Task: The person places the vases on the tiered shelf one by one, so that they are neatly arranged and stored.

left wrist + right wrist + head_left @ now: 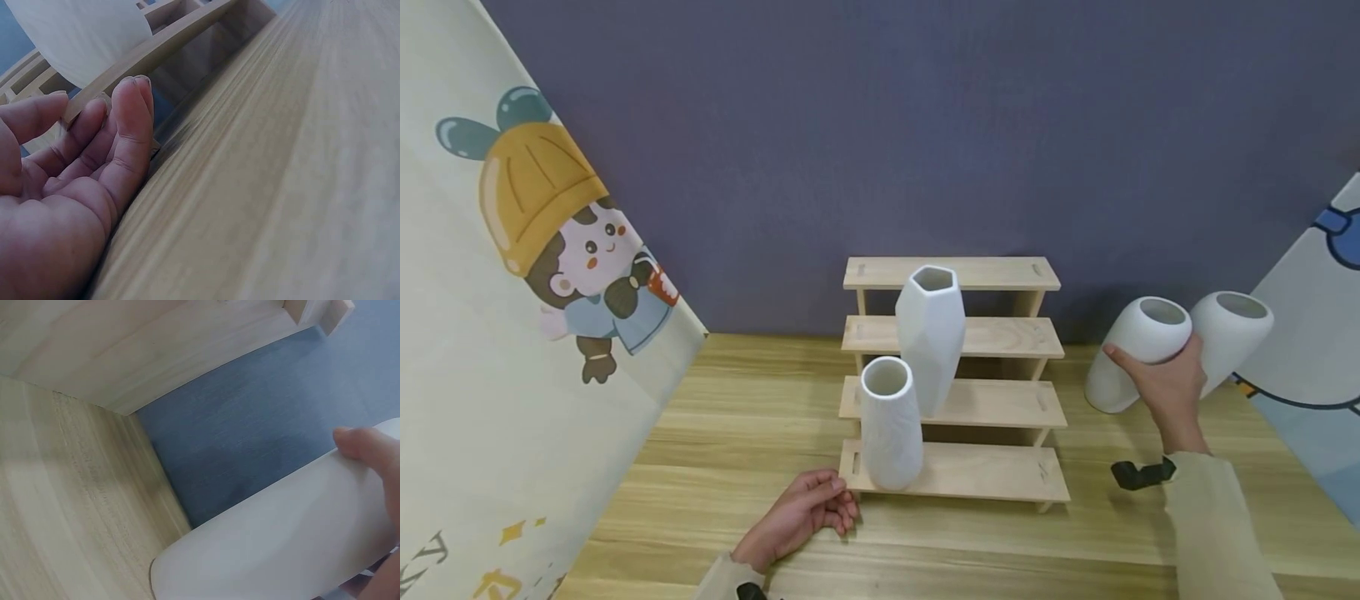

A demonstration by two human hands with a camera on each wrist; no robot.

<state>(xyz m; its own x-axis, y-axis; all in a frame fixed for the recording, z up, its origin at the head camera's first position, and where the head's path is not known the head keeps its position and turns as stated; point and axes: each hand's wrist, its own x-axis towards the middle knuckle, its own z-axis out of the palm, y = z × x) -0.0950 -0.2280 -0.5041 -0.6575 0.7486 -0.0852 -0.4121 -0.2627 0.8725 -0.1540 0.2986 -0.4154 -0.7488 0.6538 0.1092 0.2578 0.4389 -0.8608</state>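
Note:
At the right, my right hand (1172, 383) grips a smooth white vase (1138, 333), thumb on its left side and the other fingers largely hidden behind it. In the right wrist view that vase (269, 537) has its base at the wooden tabletop. A similar white vase (1228, 329) stands right beside it. My left hand (808, 512) pinches the front left corner of a stepped wooden rack (985, 471) between thumb and fingers. On the rack's lowest step stands a textured white vase (891, 442); a taller faceted white vase (931, 342) is on the step behind.
The rack has several pale plank steps, rising toward a dark blue wall (925, 125). Wood-grain tabletop (722, 433) surrounds it. A light panel with a cartoon figure (572, 225) borders the left, another printed panel (1315, 333) the right.

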